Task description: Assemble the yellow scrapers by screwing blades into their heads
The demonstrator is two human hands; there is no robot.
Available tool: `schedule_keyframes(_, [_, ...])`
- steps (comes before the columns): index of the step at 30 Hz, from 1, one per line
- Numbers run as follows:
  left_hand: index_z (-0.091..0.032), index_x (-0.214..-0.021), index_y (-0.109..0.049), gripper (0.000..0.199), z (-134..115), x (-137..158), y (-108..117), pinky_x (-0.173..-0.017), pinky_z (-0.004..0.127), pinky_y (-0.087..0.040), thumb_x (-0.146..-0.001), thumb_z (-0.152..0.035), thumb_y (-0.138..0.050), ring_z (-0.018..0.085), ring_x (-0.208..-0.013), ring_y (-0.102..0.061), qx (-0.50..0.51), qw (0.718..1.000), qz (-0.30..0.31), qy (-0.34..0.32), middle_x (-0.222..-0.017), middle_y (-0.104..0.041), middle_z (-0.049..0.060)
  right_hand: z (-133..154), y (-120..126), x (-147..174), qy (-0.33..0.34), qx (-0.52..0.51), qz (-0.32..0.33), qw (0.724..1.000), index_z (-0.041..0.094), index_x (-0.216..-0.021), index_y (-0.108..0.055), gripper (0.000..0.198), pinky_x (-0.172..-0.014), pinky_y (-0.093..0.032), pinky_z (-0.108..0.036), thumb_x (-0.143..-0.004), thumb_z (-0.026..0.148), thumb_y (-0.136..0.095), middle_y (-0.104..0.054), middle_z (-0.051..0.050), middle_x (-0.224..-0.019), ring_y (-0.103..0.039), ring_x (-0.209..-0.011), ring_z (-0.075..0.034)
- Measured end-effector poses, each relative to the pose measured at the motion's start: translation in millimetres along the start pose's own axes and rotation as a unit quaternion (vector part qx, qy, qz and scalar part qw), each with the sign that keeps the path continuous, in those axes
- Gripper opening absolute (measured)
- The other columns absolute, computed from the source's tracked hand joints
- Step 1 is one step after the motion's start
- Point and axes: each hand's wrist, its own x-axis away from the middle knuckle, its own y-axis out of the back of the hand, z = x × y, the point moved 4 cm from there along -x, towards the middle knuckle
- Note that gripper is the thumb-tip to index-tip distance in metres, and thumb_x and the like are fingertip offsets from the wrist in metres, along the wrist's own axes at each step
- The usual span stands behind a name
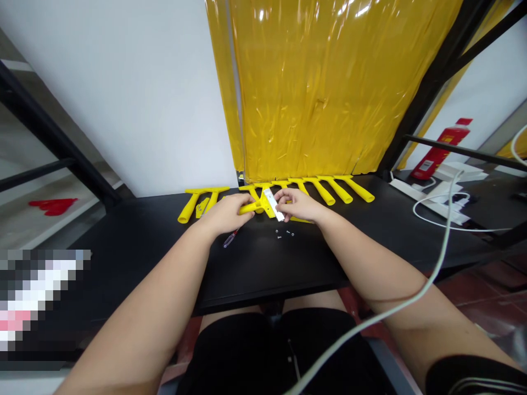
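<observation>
My left hand [226, 214] is closed around the grip of a yellow T-shaped plastic handle [252, 207], whose head points right. With bent fingers, my right hand [301, 205] pinches a flat pale metal strip [273, 205] that lies along the handle's head. Several small screws and nuts [284, 233] are scattered on the black table just below the strip. A screwdriver [230, 238] with a clear handle lies beside my left hand, its far end hidden.
More yellow T-shaped handles [340, 190] line the back of the black table [263, 269]. A yellow plastic curtain [321, 93] hangs behind. On the right stand a red bottle [442, 148] and black frame bars; a white cable [442, 252] loops across my right forearm.
</observation>
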Motion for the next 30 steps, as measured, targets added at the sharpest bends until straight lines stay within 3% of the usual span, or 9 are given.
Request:
schedule_keyframes(3, [-0.024,-0.121,-0.067,0.035,-1.9,0.1,0.9,-0.095,0.043,-0.053,-0.091,-0.04,-0.061,0.028,-0.108,-0.069,0.0,1.0,-0.013,-0.015,-0.122,-0.073,0.008,-1.1,4.2,-1.5,-0.006,-0.026,-0.029,0.999,0.018,-0.097,-0.06,0.023,-0.049,-0.061,-0.023,-0.082,0.005,-0.07,-0.064,0.004,-0.065,-0.065,-0.049,-0.011])
schedule_keyframes(8, [-0.025,-0.119,-0.066,0.031,-9.5,1.8,1.8,-0.091,0.043,-0.053,-0.094,-0.041,-0.06,0.028,-0.106,-0.068,-0.021,0.998,-0.023,-0.045,-0.118,-0.073,0.008,-2.3,-1.5,-2.6,-0.008,-0.057,-0.016,0.998,0.02,-0.089,-0.059,0.02,-0.049,-0.062,-0.022,-0.084,0.007,-0.073,-0.065,0.003,-0.062,-0.068,-0.052,-0.013])
schedule_keyframes(11, [-0.026,-0.131,-0.06,0.038,-13.0,3.2,1.7,-0.09,0.043,-0.053,-0.096,-0.041,-0.058,0.028,-0.107,-0.068,-0.022,0.998,-0.022,-0.048,-0.123,-0.071,0.008,0.3,-4.0,-1.6,-0.003,-0.03,-0.02,0.999,0.02,-0.082,-0.059,0.018,-0.048,-0.06,-0.02,-0.086,0.007,-0.071,-0.065,0.003,-0.061,-0.066,-0.05,-0.011])
schedule_keyframes(17, [-0.036,-0.152,-0.047,0.052,-18.6,5.6,-2.8,-0.105,0.046,-0.049,-0.101,-0.035,-0.052,0.028,-0.128,-0.061,-0.021,0.996,0.001,-0.082,-0.146,-0.06,0.006,7.6,-6.1,1.0,0.016,0.011,-0.015,1.0,0.018,-0.078,-0.057,0.02,-0.046,-0.057,-0.019,-0.086,0.001,-0.064,-0.067,0.002,-0.064,-0.066,-0.048,-0.01])
schedule_keyframes(24, [-0.04,-0.153,-0.05,0.051,-24.0,5.8,-7.1,-0.095,0.043,-0.053,-0.102,-0.036,-0.053,0.025,-0.11,-0.067,-0.054,0.994,0.009,-0.09,-0.131,-0.066,0.007,7.5,-11.4,3.0,0.014,-0.017,0.027,0.999,0.019,-0.08,-0.057,0.019,-0.05,-0.058,-0.019,-0.086,0.002,-0.064,-0.064,0.004,-0.06,-0.064,-0.048,-0.009])
schedule_keyframes(30, [-0.04,-0.151,-0.054,0.049,-27.3,5.3,-6.2,-0.095,0.041,-0.053,-0.102,-0.035,-0.051,0.025,-0.113,-0.067,-0.057,0.992,0.003,-0.113,-0.128,-0.07,0.005,6.8,-9.9,3.1,0.018,-0.019,0.061,0.998,0.019,-0.082,-0.057,0.015,-0.053,-0.06,-0.021,-0.085,0.007,-0.067,-0.065,0.004,-0.062,-0.065,-0.051,-0.01])
